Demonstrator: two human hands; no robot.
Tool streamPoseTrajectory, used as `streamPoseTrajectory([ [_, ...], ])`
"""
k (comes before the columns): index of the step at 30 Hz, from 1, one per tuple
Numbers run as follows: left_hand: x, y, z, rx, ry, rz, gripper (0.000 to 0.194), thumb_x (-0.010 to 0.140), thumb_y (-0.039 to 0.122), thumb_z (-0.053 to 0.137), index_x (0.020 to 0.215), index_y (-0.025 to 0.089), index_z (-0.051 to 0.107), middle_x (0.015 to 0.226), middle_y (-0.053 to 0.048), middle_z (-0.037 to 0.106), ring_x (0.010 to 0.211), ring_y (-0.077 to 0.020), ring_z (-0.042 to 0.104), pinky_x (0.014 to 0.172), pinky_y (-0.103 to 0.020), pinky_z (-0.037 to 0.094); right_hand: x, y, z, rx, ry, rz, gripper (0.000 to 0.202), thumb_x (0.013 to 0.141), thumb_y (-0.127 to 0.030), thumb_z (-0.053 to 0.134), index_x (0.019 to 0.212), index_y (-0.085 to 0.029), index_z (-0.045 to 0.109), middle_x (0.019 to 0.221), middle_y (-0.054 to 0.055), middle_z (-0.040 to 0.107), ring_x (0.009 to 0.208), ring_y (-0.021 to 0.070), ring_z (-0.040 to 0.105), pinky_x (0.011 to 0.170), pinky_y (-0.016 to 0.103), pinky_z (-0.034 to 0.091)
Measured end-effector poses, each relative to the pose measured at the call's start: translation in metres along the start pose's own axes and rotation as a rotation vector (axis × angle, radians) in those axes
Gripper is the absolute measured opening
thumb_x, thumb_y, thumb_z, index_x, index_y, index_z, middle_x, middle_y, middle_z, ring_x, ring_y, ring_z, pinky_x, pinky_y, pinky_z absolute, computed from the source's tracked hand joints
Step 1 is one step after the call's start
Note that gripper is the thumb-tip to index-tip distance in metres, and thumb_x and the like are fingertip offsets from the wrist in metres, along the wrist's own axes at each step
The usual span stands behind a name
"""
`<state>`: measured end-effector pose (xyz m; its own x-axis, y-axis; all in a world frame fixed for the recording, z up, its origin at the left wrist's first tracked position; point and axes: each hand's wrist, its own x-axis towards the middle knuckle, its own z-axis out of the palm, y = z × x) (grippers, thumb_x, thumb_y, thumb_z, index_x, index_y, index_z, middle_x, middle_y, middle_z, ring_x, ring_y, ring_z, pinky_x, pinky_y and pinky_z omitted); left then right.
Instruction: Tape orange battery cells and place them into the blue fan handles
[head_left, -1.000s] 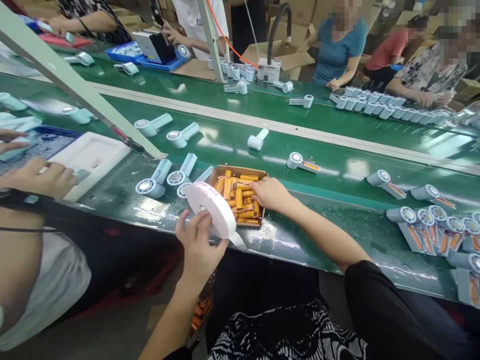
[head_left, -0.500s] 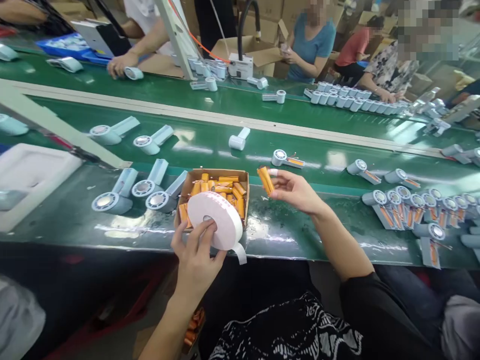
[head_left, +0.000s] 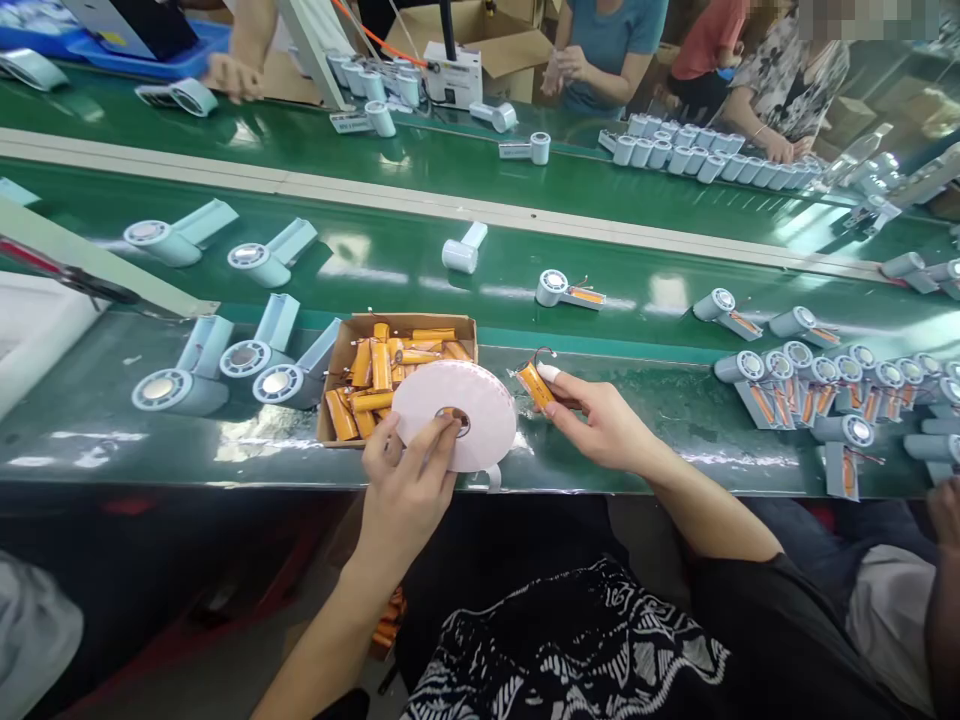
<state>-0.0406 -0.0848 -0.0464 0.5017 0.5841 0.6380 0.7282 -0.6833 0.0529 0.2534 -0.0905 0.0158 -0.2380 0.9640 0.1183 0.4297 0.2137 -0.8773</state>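
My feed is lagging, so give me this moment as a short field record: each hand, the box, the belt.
left hand: grips a white tape roll, its loose end hanging below
right hand: pinches one orange battery beside the roll
box: open cardboard, orange batteries inside, partly behind the roll
left of box: three pale fan housings lying flat
right of hand: cluster of housings with batteries fitted
belt: green, scattered housings
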Motion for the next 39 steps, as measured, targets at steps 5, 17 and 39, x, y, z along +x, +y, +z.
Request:
streamPoseTrajectory([
  [5,-0.001,0.002,0.000,0.022,0.011,-0.030,0.059,0.090,0.002,0.073,0.147,0.014,0.065,0.127,-0.014,0.075,0.156,-0.0407,0.032,0.115,-0.049,0.054,-0.010,0.005,0.013,-0.198,0.069,-0.029,0.049,0.108,-0.035,0.055,0.155,-0.023,0.062,0.126,0.009,0.082,0.104,0.0256,0.081,0.093,0.036,0.065],
  [17,-0.004,0.009,0.006,0.020,0.015,-0.102,0.067,0.091,0.006,0.068,0.155,0.024,0.064,0.130,-0.012,0.074,0.149,-0.0405,0.039,0.111,-0.051,0.054,-0.019,0.014,0.042,0.227,0.210,0.168,0.048,0.089,-0.043,0.082,0.133,-0.025,0.079,0.125,0.007,0.082,0.111,0.0311,0.081,0.108,0.051,0.066],
  [39,0.018,0.087,0.049,-0.171,-0.230,-0.021,0.051,0.087,0.042,0.089,0.134,0.025,0.076,0.107,-0.011,0.074,0.103,-0.0315,0.057,0.115,-0.059,0.039,0.012,0.042,-0.041,0.594,1.145,-0.035,0.052,0.082,-0.048,0.079,0.127,-0.034,0.057,0.131,0.002,0.071,0.132,0.0191,0.069,0.115,0.037,0.059],
])
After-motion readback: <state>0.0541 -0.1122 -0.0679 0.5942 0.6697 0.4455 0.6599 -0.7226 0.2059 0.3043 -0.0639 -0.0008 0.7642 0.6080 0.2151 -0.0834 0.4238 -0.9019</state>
